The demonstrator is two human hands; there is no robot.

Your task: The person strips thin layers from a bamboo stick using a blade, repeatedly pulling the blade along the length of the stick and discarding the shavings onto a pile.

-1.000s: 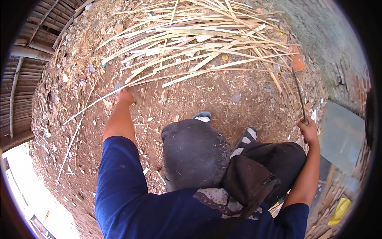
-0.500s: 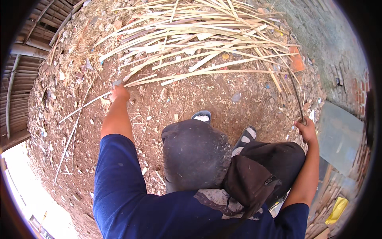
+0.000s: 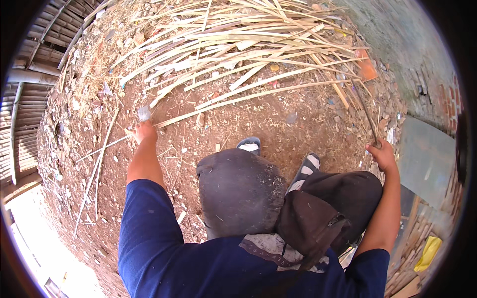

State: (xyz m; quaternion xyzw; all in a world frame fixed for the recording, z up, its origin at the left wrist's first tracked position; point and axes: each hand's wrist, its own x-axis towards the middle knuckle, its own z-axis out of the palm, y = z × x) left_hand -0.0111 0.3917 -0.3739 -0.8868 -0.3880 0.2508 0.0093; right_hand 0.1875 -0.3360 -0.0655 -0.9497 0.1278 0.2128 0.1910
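On the left, my left hand is closed round a pale bamboo strip. The strip slants from the hand up to the right, just in front of the pile of bamboo strips. Another thin length shows on the hand's left side; whether it is the same strip, I cannot tell. A small greyish piece lies just beyond my fingers. At the right, my right hand grips the near end of a long, thin, dark rod-like tool, its far end pointing toward the pile. The tool's exact kind is unclear.
Loose strips lie on the littered dirt ground at left. An orange piece rests by the pile's right end. A grey panel leans near the worn wall; a yellow piece is lower right. A bamboo-slat structure stands left.
My left hand has come slightly nearer to me with the bamboo strip, which now slants more steeply. The greyish piece shows more fully. My right hand keeps its grip, and the view has shifted slightly.
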